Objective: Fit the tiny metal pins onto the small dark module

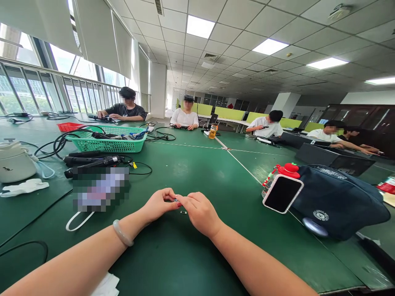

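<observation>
My left hand (160, 204) and my right hand (199, 210) meet over the middle of the green table (185, 259). The fingertips of both hands pinch together around a tiny shiny piece (175, 200), mostly hidden and too small to name. A pale bracelet (122, 233) circles my left wrist. Just under my fingers, on the tabletop, lies a small dark rectangular piece with a light edge (183, 212).
To the left are a green basket (111, 144) of cables, black cylindrical tools (92, 164) and a white jug (14, 162). A phone (283, 194) leans by a dark blue bag (336, 201) at right. Several people sit around the table; an amber bottle (212, 131) stands farther back.
</observation>
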The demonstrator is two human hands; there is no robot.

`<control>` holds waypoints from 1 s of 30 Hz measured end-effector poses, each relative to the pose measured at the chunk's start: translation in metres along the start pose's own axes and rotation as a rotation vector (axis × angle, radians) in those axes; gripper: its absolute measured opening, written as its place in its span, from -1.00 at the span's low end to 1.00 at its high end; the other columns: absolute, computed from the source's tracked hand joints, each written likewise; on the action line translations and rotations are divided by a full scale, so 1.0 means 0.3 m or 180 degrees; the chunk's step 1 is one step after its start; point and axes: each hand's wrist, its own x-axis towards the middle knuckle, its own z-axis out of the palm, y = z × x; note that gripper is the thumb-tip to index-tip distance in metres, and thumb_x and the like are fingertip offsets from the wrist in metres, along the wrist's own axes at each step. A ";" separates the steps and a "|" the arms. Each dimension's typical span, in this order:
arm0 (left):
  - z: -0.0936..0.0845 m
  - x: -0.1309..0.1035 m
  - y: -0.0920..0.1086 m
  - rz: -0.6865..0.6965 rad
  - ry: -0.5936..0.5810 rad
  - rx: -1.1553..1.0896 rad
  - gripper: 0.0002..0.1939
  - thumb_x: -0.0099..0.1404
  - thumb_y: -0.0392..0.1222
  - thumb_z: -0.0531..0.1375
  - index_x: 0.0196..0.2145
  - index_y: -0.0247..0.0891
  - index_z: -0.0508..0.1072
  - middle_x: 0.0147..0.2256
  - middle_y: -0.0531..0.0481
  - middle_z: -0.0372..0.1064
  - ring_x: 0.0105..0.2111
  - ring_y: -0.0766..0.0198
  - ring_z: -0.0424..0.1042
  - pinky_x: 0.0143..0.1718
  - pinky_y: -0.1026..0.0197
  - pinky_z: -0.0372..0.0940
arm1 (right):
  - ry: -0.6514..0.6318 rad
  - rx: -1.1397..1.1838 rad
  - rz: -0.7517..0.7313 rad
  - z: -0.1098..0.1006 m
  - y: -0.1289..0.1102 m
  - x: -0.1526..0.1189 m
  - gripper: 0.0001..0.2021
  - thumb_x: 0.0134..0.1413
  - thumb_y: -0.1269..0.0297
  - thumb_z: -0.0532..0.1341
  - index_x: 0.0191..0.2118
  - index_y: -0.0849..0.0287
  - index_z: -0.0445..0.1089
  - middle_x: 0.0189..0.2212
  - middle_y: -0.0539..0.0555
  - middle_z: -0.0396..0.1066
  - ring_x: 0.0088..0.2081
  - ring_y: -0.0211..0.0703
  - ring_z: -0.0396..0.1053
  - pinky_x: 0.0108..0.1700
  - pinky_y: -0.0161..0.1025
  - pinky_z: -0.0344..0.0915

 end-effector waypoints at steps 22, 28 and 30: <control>-0.006 0.016 -0.043 -0.0143 0.0176 0.0252 -0.70 -0.12 -0.10 0.32 -0.47 -0.28 0.33 -0.50 0.01 0.46 -0.44 0.26 0.44 -0.34 0.22 0.29 | -0.1728 0.1063 0.1679 0.034 0.019 -0.025 -0.93 -0.04 0.41 0.24 -0.48 0.17 0.34 -0.45 -0.03 0.28 -0.36 -0.29 0.25 -0.33 -0.37 0.17; -0.003 0.012 -0.031 -0.0197 0.0172 0.0301 -0.71 -0.11 -0.12 0.32 -0.47 -0.28 0.33 -0.50 0.02 0.46 -0.45 0.27 0.44 -0.34 0.22 0.28 | -0.1549 0.1033 0.1505 0.034 0.019 -0.029 -0.89 -0.06 0.47 0.24 -0.50 0.17 0.31 -0.48 -0.04 0.28 -0.38 -0.28 0.25 -0.35 -0.35 0.18; -0.003 0.013 -0.032 -0.0182 0.0162 0.0288 -0.71 -0.11 -0.13 0.32 -0.47 -0.28 0.33 -0.50 0.02 0.46 -0.46 0.28 0.43 -0.35 0.23 0.27 | -0.1553 0.1016 0.1498 0.035 0.020 -0.028 -0.89 -0.06 0.46 0.25 -0.50 0.17 0.32 -0.48 -0.04 0.28 -0.38 -0.28 0.26 -0.35 -0.36 0.19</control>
